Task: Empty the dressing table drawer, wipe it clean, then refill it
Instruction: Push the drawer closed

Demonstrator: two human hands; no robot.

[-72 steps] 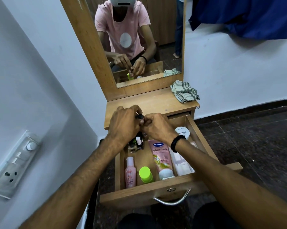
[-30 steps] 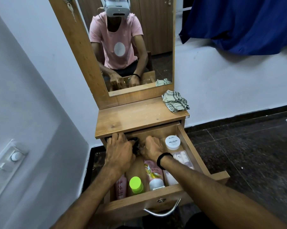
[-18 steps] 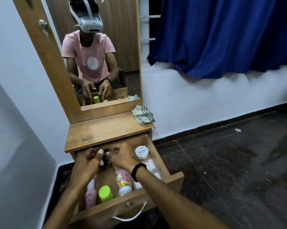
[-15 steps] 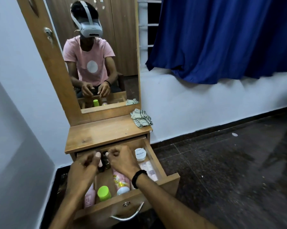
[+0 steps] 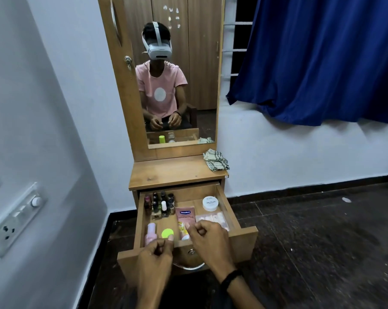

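both hands hang over the front edge of the drawer (image 5: 227, 208), apart from each other, fingers loosely curled, nothing held in either. left hand (image 5: 154, 256): the green cap (image 5: 167, 233) sits just beyond its knuckles, the pink bottle (image 5: 150, 233) beside that cap. right hand (image 5: 207, 238): the pink tube (image 5: 185, 216) lies just ahead of its thumb, the white jar (image 5: 210, 203) farther ahead, at the back. the nail polish bottles (image 5: 160, 202) stand upright well ahead of your left hand. the drawer appears full, and the cloth (image 5: 215, 161) lies beyond both hands. if refilling is the step, confirm each bottle stands steady, then press the front squarely with both palms so nothing topples.
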